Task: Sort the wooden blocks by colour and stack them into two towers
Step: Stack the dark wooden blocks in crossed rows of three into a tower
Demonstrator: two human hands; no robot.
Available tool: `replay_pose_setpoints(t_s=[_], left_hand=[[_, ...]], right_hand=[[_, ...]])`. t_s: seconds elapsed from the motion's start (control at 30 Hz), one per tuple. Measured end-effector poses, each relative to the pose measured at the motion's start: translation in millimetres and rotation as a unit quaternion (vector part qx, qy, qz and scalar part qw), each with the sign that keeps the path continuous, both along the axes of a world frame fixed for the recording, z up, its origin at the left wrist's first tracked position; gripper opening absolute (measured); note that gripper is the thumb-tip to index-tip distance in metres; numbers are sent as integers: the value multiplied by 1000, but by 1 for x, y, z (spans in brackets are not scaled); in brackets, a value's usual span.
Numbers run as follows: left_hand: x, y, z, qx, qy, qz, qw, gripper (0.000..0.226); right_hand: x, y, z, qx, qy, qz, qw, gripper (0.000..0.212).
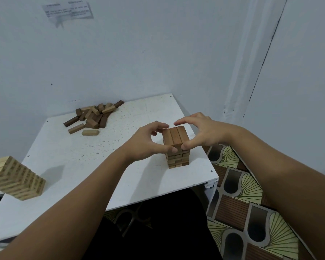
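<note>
The top layer of the dark tower (177, 147), near the table's (86, 166) right edge, is pinched between left hand (148, 140) and right hand (201, 131); the light tower (15, 178) is seen at the left edge.

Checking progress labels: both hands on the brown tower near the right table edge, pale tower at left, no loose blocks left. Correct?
Not quite. The head view shows a pile of loose blocks at the table's far side. Both hands, left and right, are at the brown tower; pale tower at left.

A single head-worn wide-angle view looks forward and down, close over the white table (67, 166), probably seated.
</note>
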State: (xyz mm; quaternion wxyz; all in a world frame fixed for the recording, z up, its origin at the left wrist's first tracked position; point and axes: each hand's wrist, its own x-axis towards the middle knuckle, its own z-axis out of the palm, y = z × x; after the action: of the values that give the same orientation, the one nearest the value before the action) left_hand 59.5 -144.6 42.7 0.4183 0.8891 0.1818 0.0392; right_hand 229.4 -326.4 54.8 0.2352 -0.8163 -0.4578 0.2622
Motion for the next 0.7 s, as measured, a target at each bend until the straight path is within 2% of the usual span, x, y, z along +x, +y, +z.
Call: replay_pose_setpoints(t_s=[0.13, 0.4, 0.7], left_hand=[[-7, 6, -4, -17, 12, 7, 1000, 93], [-11, 12, -17, -81, -25, 25, 996, 62], [-11, 13, -19, -83, -33, 25, 996, 69]], right_hand=[[3, -7, -3, 24, 33, -10, 999, 84], [10, -7, -13, 39, 84, -11, 996, 71], [12, -3, -19, 43, 93, -8, 995, 72]])
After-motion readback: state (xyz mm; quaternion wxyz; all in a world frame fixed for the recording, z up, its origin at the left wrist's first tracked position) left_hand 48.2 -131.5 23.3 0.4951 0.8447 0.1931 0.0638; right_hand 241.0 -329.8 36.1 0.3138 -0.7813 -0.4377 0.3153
